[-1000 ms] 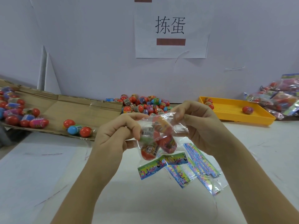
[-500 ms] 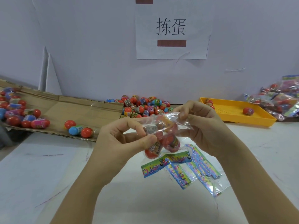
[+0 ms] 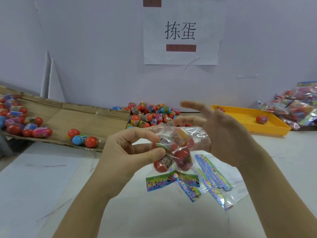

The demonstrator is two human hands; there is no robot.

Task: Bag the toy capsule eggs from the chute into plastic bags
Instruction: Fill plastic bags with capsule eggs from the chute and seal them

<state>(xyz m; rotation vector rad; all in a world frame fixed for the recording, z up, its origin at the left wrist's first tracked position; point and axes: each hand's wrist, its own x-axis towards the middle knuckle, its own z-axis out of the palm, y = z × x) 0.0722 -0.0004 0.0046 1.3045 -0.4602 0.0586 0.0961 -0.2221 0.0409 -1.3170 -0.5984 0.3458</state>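
A clear plastic bag (image 3: 178, 148) with several red toy capsule eggs inside hangs above the table centre, its printed header strip at the bottom. My left hand (image 3: 130, 152) pinches the bag's left side between thumb and fingers. My right hand (image 3: 221, 134) is beside the bag's right end with fingers spread straight, palm against the plastic. A pile of loose eggs (image 3: 151, 115) lies at the foot of the cardboard chute (image 3: 82, 115), and more eggs (image 3: 82, 139) rest on the chute.
Empty bags with colourful headers (image 3: 212, 179) lie on the white table under my hands. A yellow tray (image 3: 248, 119) with a few eggs stands at the right, filled bags (image 3: 298, 107) beyond it. A paper sign hangs on the wall.
My right hand has let go of the bag's top and opened its fingers. My left hand keeps its pinch, and the bag has turned slightly sideways.
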